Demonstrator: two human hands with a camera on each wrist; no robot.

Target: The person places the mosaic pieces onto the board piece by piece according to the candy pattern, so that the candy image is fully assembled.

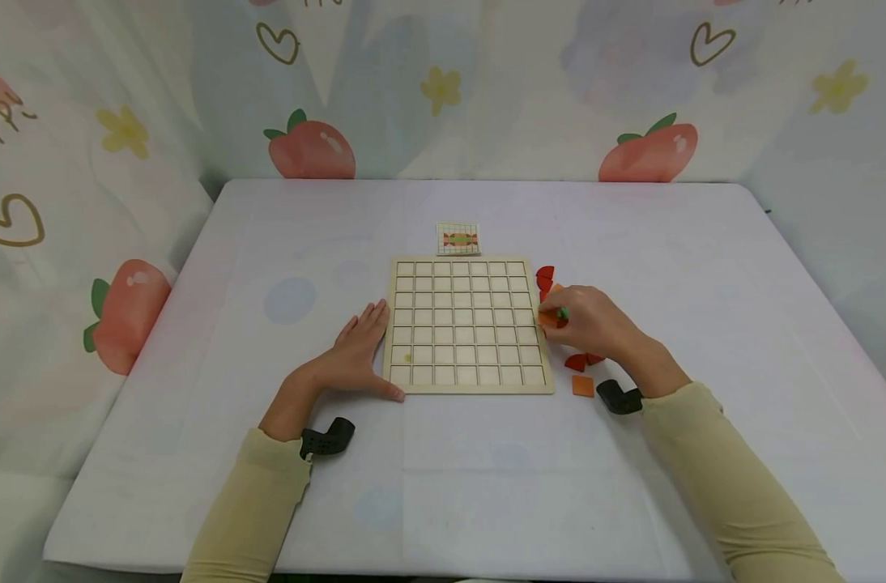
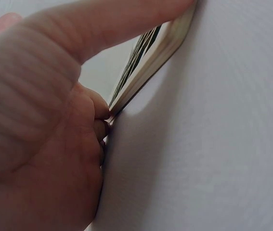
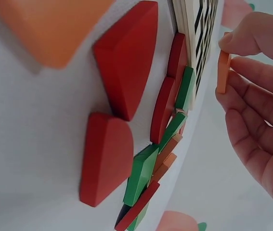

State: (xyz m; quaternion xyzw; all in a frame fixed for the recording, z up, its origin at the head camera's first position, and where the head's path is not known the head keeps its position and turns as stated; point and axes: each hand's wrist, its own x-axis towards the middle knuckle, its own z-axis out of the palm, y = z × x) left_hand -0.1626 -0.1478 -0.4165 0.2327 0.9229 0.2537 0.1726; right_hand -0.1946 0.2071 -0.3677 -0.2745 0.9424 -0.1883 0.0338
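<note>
A wooden grid board (image 1: pixel 466 324) lies flat on the white table. My left hand (image 1: pixel 354 354) rests against its left side, fingers along the edge and thumb at the near left corner; the left wrist view shows the thumb (image 2: pixel 122 26) on the board's rim. Between thumb and fingertips my right hand (image 1: pixel 596 322) pinches an orange tile (image 3: pixel 223 72), held above the table by the board's right edge. Beneath and around that hand lie red quarter-round pieces (image 3: pixel 129 57), green pieces (image 3: pixel 142 168) and more orange ones, partly hidden in the head view.
Just beyond the board's far edge lies a small pattern card (image 1: pixel 458 240) with a red, orange and green figure on a grid. A loose orange square (image 1: pixel 582 385) sits near the board's near right corner. Patterned cloth (image 1: pixel 516 89) hangs behind the table.
</note>
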